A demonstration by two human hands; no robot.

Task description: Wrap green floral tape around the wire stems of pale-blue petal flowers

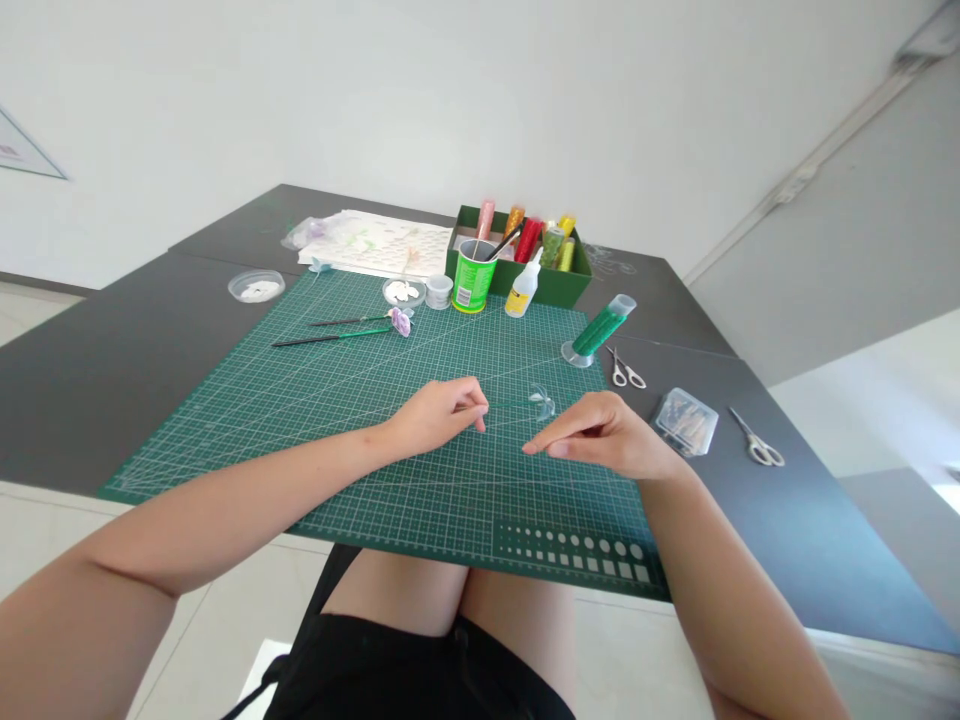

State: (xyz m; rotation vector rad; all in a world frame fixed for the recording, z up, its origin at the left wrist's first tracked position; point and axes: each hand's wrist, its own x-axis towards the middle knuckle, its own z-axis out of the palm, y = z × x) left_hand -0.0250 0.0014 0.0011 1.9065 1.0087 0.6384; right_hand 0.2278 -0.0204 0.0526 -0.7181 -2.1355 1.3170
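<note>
- A dark table (pixel 112 370) set against a bare white wall carries a green cutting mat (pixel 360 400), where I work with both hands over its near half.
- Between them lies a thin green wire stem (pixel 510 404) tipped with a small clear petal piece (pixel 541 402), just above or resting on the mat; which, I cannot tell.
- My left hand (pixel 439 412) has fingers pressed together, pinching the stem's near end.
- My right hand (pixel 604 435) is loosely curled, forefinger and thumb close together just below the petal piece; contact is unclear.
- I judge the stem light and easily bent, the petal flimsy and fragile: best held by the wire, not the petal.
- Farther back lie two finished flower stems (pixel 337 330), small dishes (pixel 255 288), a green cup (pixel 472 277) and a glue bottle (pixel 523 287).
- A green box (pixel 559 285) holds glitter tubes; a green tube (pixel 600 330) leans near scissors (pixel 625 370).
- At right, a clear plastic case (pixel 686 420) and a second pair of scissors (pixel 757 440).
</note>
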